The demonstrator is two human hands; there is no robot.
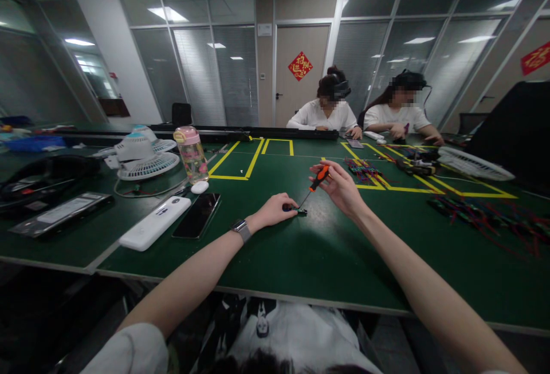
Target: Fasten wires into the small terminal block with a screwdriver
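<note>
My right hand [341, 186] grips a screwdriver [319, 178] by its orange and black handle, with the shaft slanting down to the left. Its tip reaches a small dark circuit board [302, 212] on the green table [266, 265]. The fingers of my left hand [276, 210] are closed on the board's left end and hold it against the tabletop. Partly covered by those fingers, the board shows little detail. I cannot make out whether the tip sits in a screw.
Left of my arm lie a black phone [196, 215], a white power bank [155, 223] and a white earbud case [199, 188]. Behind them stand a water bottle [192, 154] and white fans [148, 165]. Wired boards [485, 219] lie at right. Two people sit across the table.
</note>
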